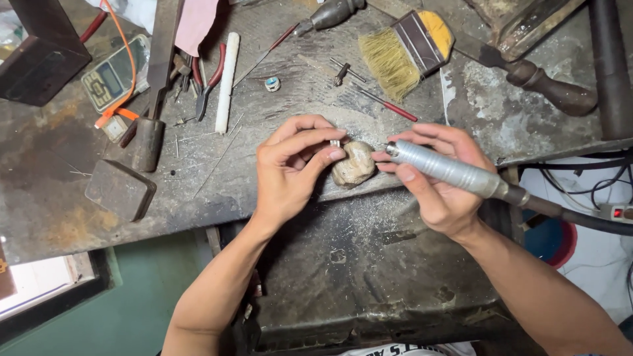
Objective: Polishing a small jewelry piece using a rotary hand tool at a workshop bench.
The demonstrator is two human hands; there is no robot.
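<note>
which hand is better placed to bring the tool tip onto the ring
Right. The right hand already grips the silver rotary handpiece, its tip aimed at the small ring. The left hand is occupied pinching that ring against the worn bench peg.

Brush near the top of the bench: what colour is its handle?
Yellow, with a dark band above pale bristles; the brush shows in the head view.

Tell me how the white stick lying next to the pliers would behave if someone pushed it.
The white stick looks round and straight, so it would probably roll sideways. It seems rigid, likely not bending. The pliers lying close beside it might stop it quickly.
</note>
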